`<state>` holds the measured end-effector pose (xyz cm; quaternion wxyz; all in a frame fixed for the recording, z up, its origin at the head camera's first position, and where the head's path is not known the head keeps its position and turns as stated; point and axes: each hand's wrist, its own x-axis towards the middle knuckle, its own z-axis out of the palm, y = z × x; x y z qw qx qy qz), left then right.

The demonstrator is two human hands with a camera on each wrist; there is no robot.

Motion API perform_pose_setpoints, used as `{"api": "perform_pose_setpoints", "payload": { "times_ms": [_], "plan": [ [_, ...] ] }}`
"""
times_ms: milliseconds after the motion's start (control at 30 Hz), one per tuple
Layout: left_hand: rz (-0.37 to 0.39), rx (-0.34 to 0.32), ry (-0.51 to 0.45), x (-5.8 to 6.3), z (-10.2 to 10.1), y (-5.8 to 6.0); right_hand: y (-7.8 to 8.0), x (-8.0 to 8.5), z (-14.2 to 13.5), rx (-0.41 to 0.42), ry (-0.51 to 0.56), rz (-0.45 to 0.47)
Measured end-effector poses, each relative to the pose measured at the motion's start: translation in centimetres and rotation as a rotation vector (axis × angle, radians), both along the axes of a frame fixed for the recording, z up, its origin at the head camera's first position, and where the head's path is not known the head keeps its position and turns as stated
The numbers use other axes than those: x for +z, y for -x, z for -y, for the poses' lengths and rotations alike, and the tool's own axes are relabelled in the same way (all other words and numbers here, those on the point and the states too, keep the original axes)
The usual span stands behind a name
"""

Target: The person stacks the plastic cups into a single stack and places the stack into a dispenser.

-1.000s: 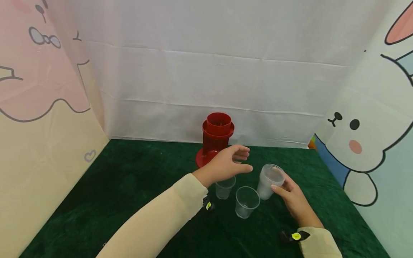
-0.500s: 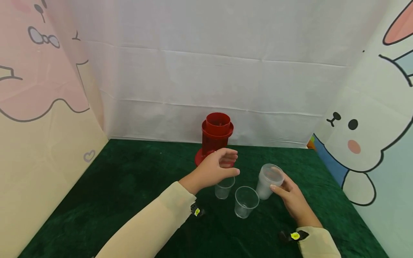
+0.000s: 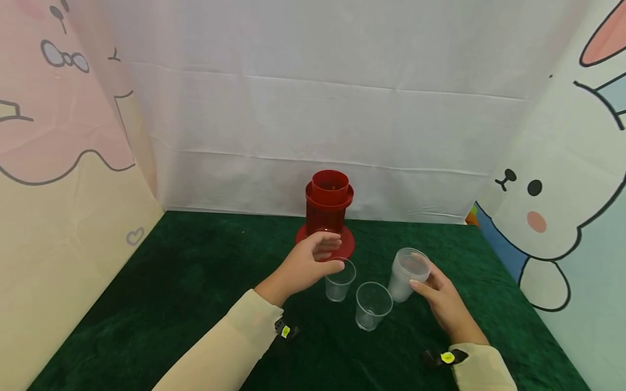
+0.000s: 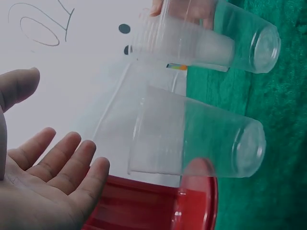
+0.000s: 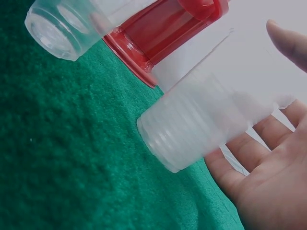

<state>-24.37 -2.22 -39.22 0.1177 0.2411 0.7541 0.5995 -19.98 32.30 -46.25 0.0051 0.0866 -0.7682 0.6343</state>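
My right hand holds a stack of nested clear plastic cups, fingers around the far side and thumb at the near side. That ribbed stack stands slightly tilted over the green cloth in the right wrist view. Two single clear cups stand upright to its left: a front cup and a rear cup. Close by the rear cup is my left hand, its thumb overlapping the rim in the head view. In the left wrist view this hand has nothing in its palm, fingers relaxed and thumb apart.
Behind the cups stands a red cylinder with a collar, an opening on top and a wide round base. Dark green cloth covers the table. A white sheet hangs behind, with cartoon-printed sheets on both sides.
My left hand has moved left and slightly toward me, from beyond the gap between the cups to beside the rear cup. The right hand, the stack and both single cups keep their places.
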Motion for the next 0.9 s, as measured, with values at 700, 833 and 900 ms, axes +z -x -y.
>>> {"api": "perform_pose_setpoints", "payload": {
  "times_ms": [700, 833, 900],
  "plan": [
    [0.108, 0.129, -0.149, -4.1, 0.8, -1.5, 0.2, 0.0, 0.1, -0.007, -0.034, 0.033],
    [0.087, 0.102, -0.138, -5.0, 0.7, -1.6, 0.4, -0.2, 0.1, -0.007, -0.009, 0.045],
    [0.079, 0.093, -0.129, -5.3, 0.5, -1.7, 0.4, -0.2, 0.1, -0.008, -0.006, 0.046]
  ]
}}
